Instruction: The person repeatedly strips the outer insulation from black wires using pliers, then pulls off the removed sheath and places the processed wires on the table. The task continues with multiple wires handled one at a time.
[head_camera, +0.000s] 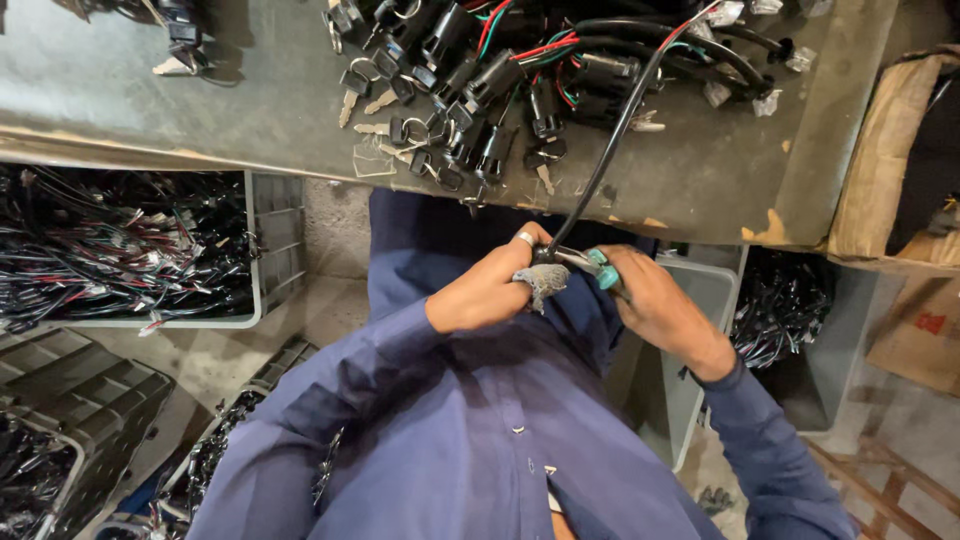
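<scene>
While you look down in head view: your left hand grip pinching black cable end near chest, finger wrapped in grey rag. Your right hand grip pressed together round teal-handled pliers, jaws at cable end. Cable runs far to switch-and-key pile on counter. Crate of wiring left.
</scene>
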